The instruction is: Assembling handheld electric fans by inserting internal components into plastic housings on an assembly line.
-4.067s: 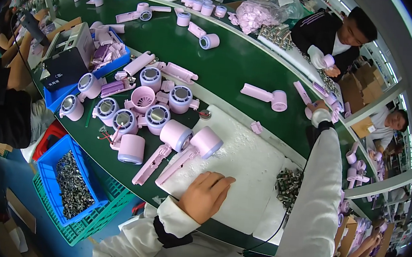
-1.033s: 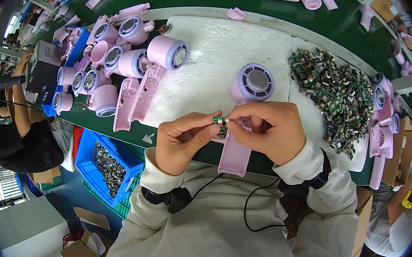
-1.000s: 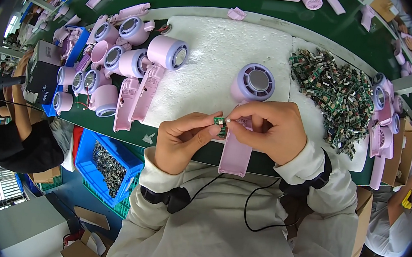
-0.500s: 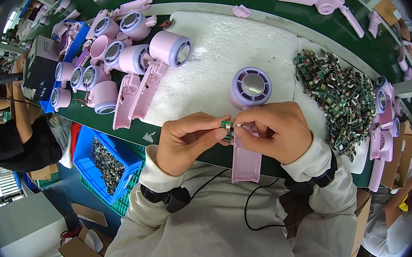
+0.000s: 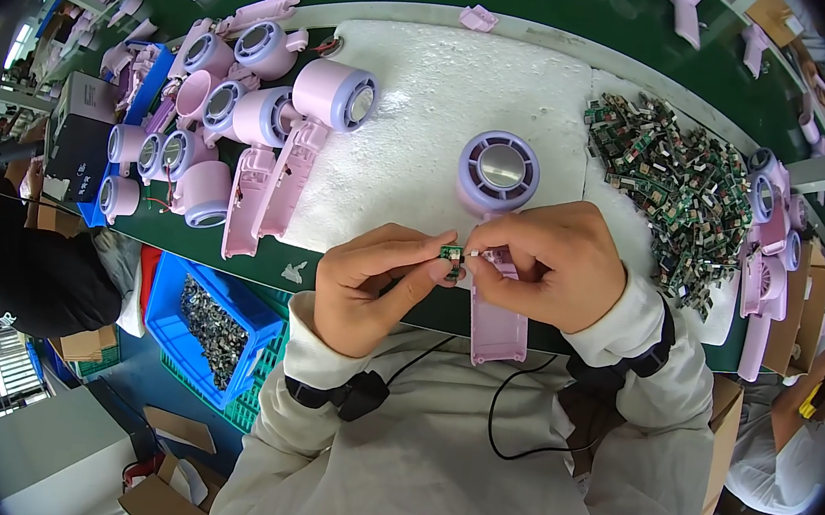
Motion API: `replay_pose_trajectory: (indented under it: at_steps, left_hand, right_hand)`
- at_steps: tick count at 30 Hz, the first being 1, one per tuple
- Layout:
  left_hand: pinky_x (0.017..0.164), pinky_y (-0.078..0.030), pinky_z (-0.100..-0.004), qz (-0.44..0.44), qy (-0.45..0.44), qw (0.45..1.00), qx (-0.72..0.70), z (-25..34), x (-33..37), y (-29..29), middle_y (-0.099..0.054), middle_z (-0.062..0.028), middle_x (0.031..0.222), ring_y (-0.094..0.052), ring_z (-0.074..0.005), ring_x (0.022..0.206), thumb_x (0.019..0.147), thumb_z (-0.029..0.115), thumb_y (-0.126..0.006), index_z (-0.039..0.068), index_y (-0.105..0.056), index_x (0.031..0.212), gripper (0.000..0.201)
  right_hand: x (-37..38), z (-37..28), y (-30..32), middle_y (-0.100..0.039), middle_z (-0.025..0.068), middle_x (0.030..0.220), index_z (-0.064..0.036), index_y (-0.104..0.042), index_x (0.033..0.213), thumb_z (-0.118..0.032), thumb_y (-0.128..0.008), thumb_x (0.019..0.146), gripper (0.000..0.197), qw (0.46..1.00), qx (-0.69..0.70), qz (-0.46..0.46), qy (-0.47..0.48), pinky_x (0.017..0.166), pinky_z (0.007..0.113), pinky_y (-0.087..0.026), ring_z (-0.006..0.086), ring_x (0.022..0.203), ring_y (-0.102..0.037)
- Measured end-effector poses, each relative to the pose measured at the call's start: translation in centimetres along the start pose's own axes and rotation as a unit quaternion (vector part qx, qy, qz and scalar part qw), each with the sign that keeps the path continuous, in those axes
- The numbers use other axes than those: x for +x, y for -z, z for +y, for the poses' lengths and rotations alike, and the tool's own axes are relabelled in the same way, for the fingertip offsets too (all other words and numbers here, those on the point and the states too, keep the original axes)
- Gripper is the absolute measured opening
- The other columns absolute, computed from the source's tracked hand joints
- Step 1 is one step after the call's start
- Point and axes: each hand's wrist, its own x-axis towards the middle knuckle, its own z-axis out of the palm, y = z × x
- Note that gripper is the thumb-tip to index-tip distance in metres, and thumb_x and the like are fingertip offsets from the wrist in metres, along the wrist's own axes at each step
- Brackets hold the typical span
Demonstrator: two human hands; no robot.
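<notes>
Between the thumb and fingers of my left hand (image 5: 370, 278) is a small green circuit board (image 5: 451, 254). My right hand (image 5: 552, 270) pinches a tiny white connector (image 5: 473, 254) close beside the board's right edge. Whether the two touch cannot be made out. Beneath my right hand lies a pink handheld fan, its round lavender-rimmed head (image 5: 499, 166) on the white foam sheet. Its hollow handle shell (image 5: 498, 329) points toward me past the table edge. The handle's middle is partly hidden by my fingers.
A heap of circuit boards (image 5: 675, 195) covers the foam's right side. Several pink fan heads and handle shells (image 5: 284, 184) stand at the left. More fan parts (image 5: 767, 255) line the right edge. A blue bin (image 5: 209, 332) of small parts sits low left. Other people work on both sides.
My hands stay close together, with the board and connector shifted only slightly. Pink fan parts across the table at the upper right have been moved, and the person at left has shifted.
</notes>
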Motion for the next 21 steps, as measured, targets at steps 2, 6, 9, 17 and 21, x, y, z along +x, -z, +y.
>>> replay_pose_trajectory:
  at_steps: [2,6,9,17,21]
  left_hand:
    - [0.081,-0.059,-0.0313,-0.009,0.017,0.999,-0.044,-0.3,0.0,0.2,-0.070,-0.0197,0.114,-0.071,-0.0230,0.095,0.093,-0.010,-0.067,0.002,-0.072,0.122,0.031]
    - [0.081,-0.063,-0.0348,-0.038,0.058,0.988,-0.137,-0.7,0.2,1.0,-0.069,-0.0211,0.116,-0.072,-0.0253,0.095,0.094,-0.010,-0.066,0.004,-0.071,0.123,0.033]
    - [0.081,-0.065,-0.0370,-0.062,0.072,0.985,-0.146,-0.8,0.3,1.2,-0.068,-0.0219,0.117,-0.072,-0.0265,0.095,0.094,-0.010,-0.065,0.006,-0.071,0.123,0.033]
    - [0.085,-0.064,-0.0357,-0.008,0.010,0.998,-0.058,-0.6,0.0,0.1,-0.069,-0.0197,0.117,-0.071,-0.0247,0.100,0.097,-0.006,-0.063,0.002,-0.069,0.124,0.029]
    - [0.086,-0.060,-0.0306,0.082,0.050,0.994,-0.057,-0.2,-0.1,-0.7,-0.069,-0.0164,0.117,-0.071,-0.0222,0.103,0.098,-0.005,-0.063,-0.003,-0.065,0.127,0.029]
  right_hand:
    - [0.0,0.1,0.5,-0.040,-0.0003,0.049,-0.0092,-0.074,0.093,-0.007,-0.080,0.081,0.014,0.999,0.029,-0.019,-0.038,0.044,0.031,-0.032,0.0130,0.042,-0.043]
    - [0.1,0.3,1.1,-0.039,-0.0003,0.050,-0.0094,-0.076,0.096,-0.010,-0.082,0.082,0.016,0.994,0.059,-0.050,-0.079,0.045,0.031,-0.030,0.0122,0.043,-0.039]
    - [0.1,0.3,0.8,-0.038,-0.0004,0.050,-0.0096,-0.076,0.097,-0.011,-0.083,0.083,0.016,0.993,0.066,-0.052,-0.088,0.045,0.031,-0.029,0.0122,0.043,-0.037]
    - [0.0,0.3,0.1,-0.045,0.0008,0.055,-0.0103,-0.077,0.100,-0.009,-0.082,0.082,0.018,0.995,0.053,-0.028,-0.081,0.048,0.031,-0.032,0.0125,0.049,-0.044]
    - [0.0,0.3,-0.4,-0.054,0.0029,0.065,-0.0108,-0.078,0.104,-0.007,-0.081,0.082,0.022,0.997,0.055,0.009,-0.045,0.052,0.031,-0.038,0.0144,0.058,-0.052]
